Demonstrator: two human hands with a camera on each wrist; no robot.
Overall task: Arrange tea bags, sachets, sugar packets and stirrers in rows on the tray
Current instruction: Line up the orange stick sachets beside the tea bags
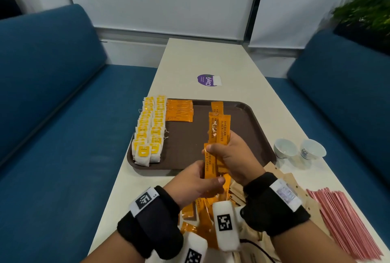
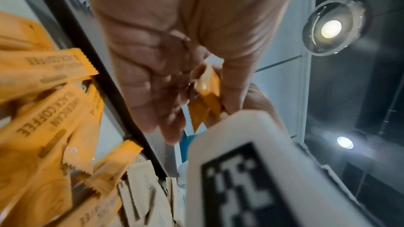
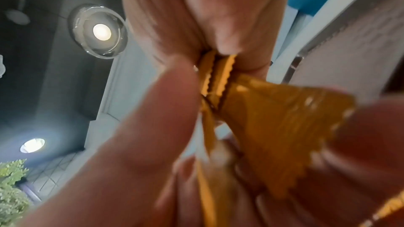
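Orange coffee sachets [image 1: 219,134] sit pinched in both the right hand [image 1: 234,155] and left hand [image 1: 196,180]; best square ends flush before laying them beside the sachet row [image 1: 179,110] on the tray [image 1: 249,115].

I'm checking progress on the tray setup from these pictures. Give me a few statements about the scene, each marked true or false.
1. Both hands hold a bunch of orange coffee sachets above the brown plastic tray. True: the left hand and right hand both grip it.
2. The yellow-tagged tea bags lie scattered on the blue sofa. False: they sit in two rows along the tray's left side.
3. A stack of orange sachets already lies on the tray. True.
4. The pink stirrers are on the tray. False: they lie on the table, right of the hands.
5. Two white cups stand on the tray. False: they stand on the table beside it.
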